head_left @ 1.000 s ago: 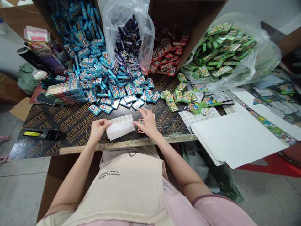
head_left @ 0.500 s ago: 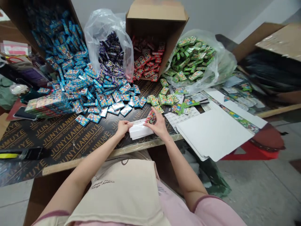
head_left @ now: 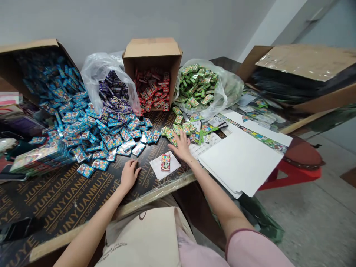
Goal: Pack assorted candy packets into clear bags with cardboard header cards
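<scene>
My left hand (head_left: pixel 129 176) rests flat on the dark plywood tabletop (head_left: pixel 69 196), holding nothing, just below scattered blue packets (head_left: pixel 100 165). My right hand (head_left: pixel 180 146) hovers with its fingers spread, empty, close to loose green packets (head_left: pixel 178 129). Between my hands lies a small white paper sheet (head_left: pixel 157 167), and a small red-and-yellow packet (head_left: pixel 165 162) sits on it. Neither hand touches the paper.
Behind the loose packets stand a tipped cardboard box of red packets (head_left: pixel 152 55), a plastic bag of purple packets (head_left: pixel 111 89) and a plastic bag of green packets (head_left: pixel 222 89). Large white sheets (head_left: pixel 239 159) lie to the right. A red stool (head_left: pixel 294 176) stands beyond the table.
The white paper and red packet have left my hands and now lie on the table. My hands have moved apart and opened. The view has tilted upward, showing more of the boxes and wall.
</scene>
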A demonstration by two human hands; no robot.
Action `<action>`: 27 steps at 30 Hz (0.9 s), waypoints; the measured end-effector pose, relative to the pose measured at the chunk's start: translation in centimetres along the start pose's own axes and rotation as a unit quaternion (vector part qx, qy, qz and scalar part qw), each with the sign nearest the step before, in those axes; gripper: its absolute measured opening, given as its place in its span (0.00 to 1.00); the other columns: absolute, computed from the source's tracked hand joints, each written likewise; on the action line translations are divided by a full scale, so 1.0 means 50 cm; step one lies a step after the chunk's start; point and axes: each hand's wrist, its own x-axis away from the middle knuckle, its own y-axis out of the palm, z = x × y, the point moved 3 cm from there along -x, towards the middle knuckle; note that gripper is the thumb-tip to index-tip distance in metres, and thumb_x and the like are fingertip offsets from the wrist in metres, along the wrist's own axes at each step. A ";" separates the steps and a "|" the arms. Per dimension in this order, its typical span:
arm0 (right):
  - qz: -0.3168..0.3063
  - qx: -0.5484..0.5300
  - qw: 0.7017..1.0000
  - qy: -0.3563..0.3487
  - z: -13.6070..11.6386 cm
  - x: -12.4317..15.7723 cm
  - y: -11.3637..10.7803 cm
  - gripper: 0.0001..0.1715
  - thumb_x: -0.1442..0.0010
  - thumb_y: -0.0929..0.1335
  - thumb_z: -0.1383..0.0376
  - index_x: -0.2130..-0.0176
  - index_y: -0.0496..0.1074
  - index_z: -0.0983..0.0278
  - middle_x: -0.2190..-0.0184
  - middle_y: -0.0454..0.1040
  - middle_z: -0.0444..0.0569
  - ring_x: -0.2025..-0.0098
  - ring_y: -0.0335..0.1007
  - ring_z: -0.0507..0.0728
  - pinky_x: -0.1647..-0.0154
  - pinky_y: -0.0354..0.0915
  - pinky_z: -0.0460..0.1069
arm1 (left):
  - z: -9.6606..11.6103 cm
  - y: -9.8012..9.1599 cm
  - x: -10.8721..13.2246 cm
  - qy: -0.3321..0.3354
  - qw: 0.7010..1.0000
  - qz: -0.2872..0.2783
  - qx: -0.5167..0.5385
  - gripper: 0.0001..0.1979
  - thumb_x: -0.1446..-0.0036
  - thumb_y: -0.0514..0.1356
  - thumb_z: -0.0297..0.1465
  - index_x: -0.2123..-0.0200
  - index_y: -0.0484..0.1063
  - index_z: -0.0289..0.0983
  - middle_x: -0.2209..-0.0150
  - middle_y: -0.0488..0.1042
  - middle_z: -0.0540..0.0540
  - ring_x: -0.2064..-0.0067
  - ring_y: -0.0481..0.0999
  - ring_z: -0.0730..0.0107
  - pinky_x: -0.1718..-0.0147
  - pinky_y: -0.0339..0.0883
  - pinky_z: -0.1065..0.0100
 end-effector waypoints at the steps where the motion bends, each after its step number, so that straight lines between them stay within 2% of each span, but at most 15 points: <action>1: 0.028 0.001 0.999 0.036 0.028 -0.034 -0.014 0.38 0.38 0.61 0.48 0.34 0.54 0.59 0.30 0.39 0.61 0.29 0.30 0.70 0.37 0.40 0.70 | -0.017 -0.009 0.011 0.030 0.999 0.005 -0.036 0.16 0.41 0.57 0.36 0.52 0.73 0.37 0.52 0.72 0.36 0.51 0.71 0.52 0.50 0.66 0.52; 4: 0.109 0.000 0.975 0.194 0.123 -0.117 -0.049 0.37 0.38 0.62 0.50 0.36 0.57 0.63 0.33 0.46 0.67 0.32 0.39 0.73 0.40 0.44 0.71 | -0.049 -0.022 0.032 0.067 0.992 0.011 -0.102 0.16 0.39 0.54 0.36 0.50 0.72 0.40 0.51 0.72 0.37 0.50 0.69 0.53 0.50 0.66 0.50; 7: 0.139 -0.016 0.929 0.342 0.197 -0.154 -0.063 0.36 0.40 0.65 0.53 0.38 0.59 0.65 0.39 0.57 0.69 0.37 0.50 0.72 0.43 0.49 0.69 | -0.048 -0.022 0.033 0.070 0.988 0.013 -0.140 0.17 0.37 0.52 0.36 0.49 0.72 0.40 0.51 0.72 0.37 0.51 0.69 0.53 0.51 0.66 0.51; 9: 0.129 -0.032 0.919 0.370 0.219 -0.163 -0.063 0.37 0.44 0.69 0.55 0.39 0.60 0.65 0.41 0.59 0.68 0.39 0.54 0.72 0.44 0.54 0.66 | -0.039 -0.022 0.029 0.073 0.985 0.014 -0.153 0.17 0.37 0.51 0.35 0.49 0.72 0.40 0.52 0.72 0.37 0.52 0.69 0.53 0.51 0.66 0.51; 12: 0.112 -0.138 0.916 0.358 0.225 -0.172 -0.059 0.48 0.54 0.75 0.57 0.39 0.59 0.67 0.39 0.55 0.70 0.40 0.56 0.70 0.43 0.56 0.61 | -0.032 -0.023 0.027 0.079 0.984 0.015 -0.161 0.17 0.37 0.51 0.35 0.49 0.72 0.40 0.52 0.72 0.37 0.52 0.69 0.52 0.51 0.65 0.52; 14: 0.104 -0.224 0.906 0.342 0.221 -0.177 -0.060 0.50 0.59 0.77 0.59 0.41 0.60 0.69 0.40 0.59 0.70 0.41 0.59 0.69 0.42 0.56 0.59 | -0.033 -0.024 0.027 0.080 0.983 0.014 -0.164 0.17 0.37 0.51 0.35 0.48 0.72 0.39 0.52 0.71 0.37 0.52 0.68 0.52 0.51 0.65 0.52; 17: 0.092 -0.295 0.900 0.308 0.204 -0.178 -0.069 0.47 0.60 0.77 0.64 0.43 0.63 0.69 0.46 0.68 0.63 0.46 0.65 0.63 0.44 0.61 0.55 | -0.038 -0.021 0.029 0.078 0.984 0.009 -0.162 0.18 0.36 0.50 0.36 0.48 0.71 0.37 0.52 0.71 0.36 0.51 0.68 0.51 0.52 0.65 0.51; 22: 0.052 -0.408 0.875 0.256 0.128 -0.141 -0.060 0.45 0.62 0.75 0.71 0.44 0.64 0.64 0.52 0.73 0.53 0.56 0.72 0.57 0.55 0.70 0.53 | -0.047 -0.022 0.032 0.065 0.990 0.008 -0.128 0.17 0.38 0.52 0.36 0.49 0.72 0.38 0.52 0.71 0.36 0.51 0.68 0.51 0.50 0.64 0.51; 24: 0.033 -0.449 0.855 0.258 0.085 -0.116 -0.038 0.42 0.59 0.73 0.71 0.44 0.63 0.63 0.57 0.75 0.50 0.63 0.74 0.55 0.62 0.72 0.52 | -0.048 -0.030 0.027 0.032 0.997 0.010 -0.074 0.17 0.40 0.54 0.36 0.51 0.73 0.38 0.52 0.72 0.37 0.49 0.68 0.51 0.49 0.63 0.50; 27: 0.014 -0.495 0.824 0.274 0.008 -0.073 0.012 0.36 0.51 0.70 0.67 0.43 0.60 0.62 0.61 0.75 0.48 0.71 0.72 0.52 0.72 0.73 0.50 | -0.038 -0.039 0.010 -0.088 0.990 0.015 0.111 0.16 0.48 0.62 0.38 0.58 0.77 0.36 0.54 0.74 0.37 0.48 0.69 0.50 0.47 0.62 0.51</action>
